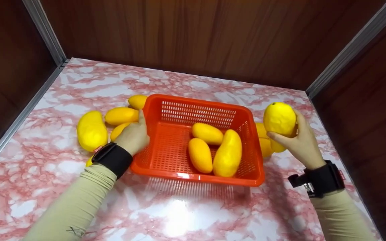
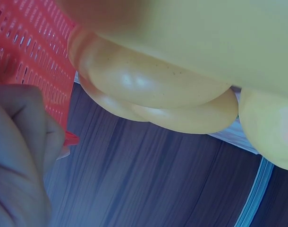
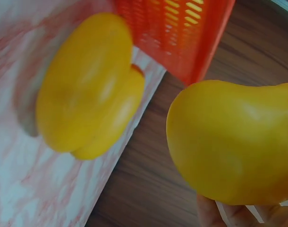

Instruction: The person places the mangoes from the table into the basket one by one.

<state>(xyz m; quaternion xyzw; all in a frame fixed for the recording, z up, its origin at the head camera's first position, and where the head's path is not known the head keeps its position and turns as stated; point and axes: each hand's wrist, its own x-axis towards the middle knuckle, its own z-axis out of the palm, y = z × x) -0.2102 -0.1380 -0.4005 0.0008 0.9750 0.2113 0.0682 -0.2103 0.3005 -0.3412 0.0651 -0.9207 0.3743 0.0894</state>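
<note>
The red basket [image 1: 173,175] holds several yellow mangoes, among them a large one [image 1: 228,154], in its right half. At its left rim, my left hand [image 1: 132,139] grips the edge; its bent fingers [image 2: 28,118] lie against the perforated wall [image 2: 49,80] in the left wrist view. Right of the basket, my right hand [image 1: 304,142] holds a big yellow mango [image 1: 279,117] raised above the table. That mango [image 3: 233,142] fills the right side of the right wrist view, with fingertips [image 3: 236,215] beneath it.
Several mangoes lie left of the basket, including a large one [image 1: 91,131] and a smaller one [image 1: 122,115]. More mangoes [image 1: 265,147] rest against its right side, partly hidden below the raised one. Brown panels [image 1: 186,40] enclose the marbled table [image 1: 112,207] at the back and sides.
</note>
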